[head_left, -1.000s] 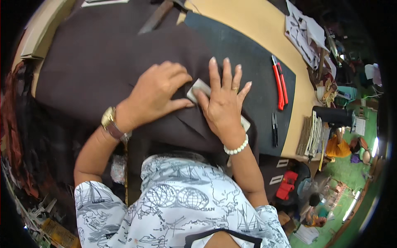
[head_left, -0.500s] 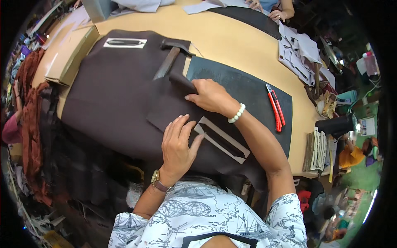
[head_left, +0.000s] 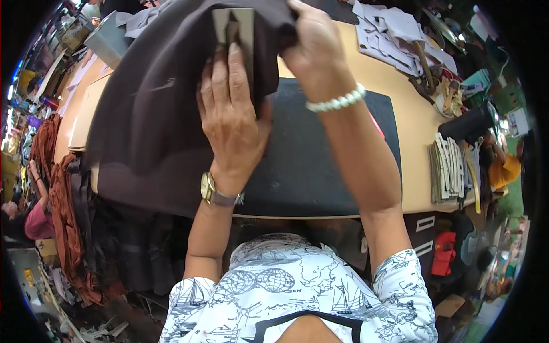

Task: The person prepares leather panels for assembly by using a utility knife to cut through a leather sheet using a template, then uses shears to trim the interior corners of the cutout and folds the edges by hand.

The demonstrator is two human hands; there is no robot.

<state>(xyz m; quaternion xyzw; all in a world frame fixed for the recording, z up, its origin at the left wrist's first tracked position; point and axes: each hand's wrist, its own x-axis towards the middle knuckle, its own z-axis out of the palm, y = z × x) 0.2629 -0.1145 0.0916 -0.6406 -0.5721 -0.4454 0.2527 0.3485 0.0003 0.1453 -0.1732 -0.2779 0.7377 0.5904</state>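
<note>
A large dark brown sheet (head_left: 137, 123) of leather-like material is raised and bunched at the far left. My left hand (head_left: 234, 123) lies on it, fingers stretched out over a pale rectangular piece (head_left: 247, 34) with a dark slot. At the sheet's right edge, my right hand (head_left: 317, 48) is closed on the lifted material, somewhat blurred; its fingertips are partly hidden. Under my forearms lies a black cutting mat (head_left: 309, 166). Only a sliver of a red utility knife (head_left: 377, 127) shows beside my right forearm.
A cardboard box (head_left: 88, 111) and a grey bin (head_left: 107, 43) stand at the left. Pale cut pieces (head_left: 386, 40) lie at the far right. Stacked pale strips (head_left: 446, 171) and a black cylinder (head_left: 466, 123) sit at the table's right edge. Brown cloth (head_left: 63, 211) hangs at left.
The brown sheet has been lifted and swung away from me, baring more of the black mat. Both hands have moved farther off with it. The hammer is out of sight.
</note>
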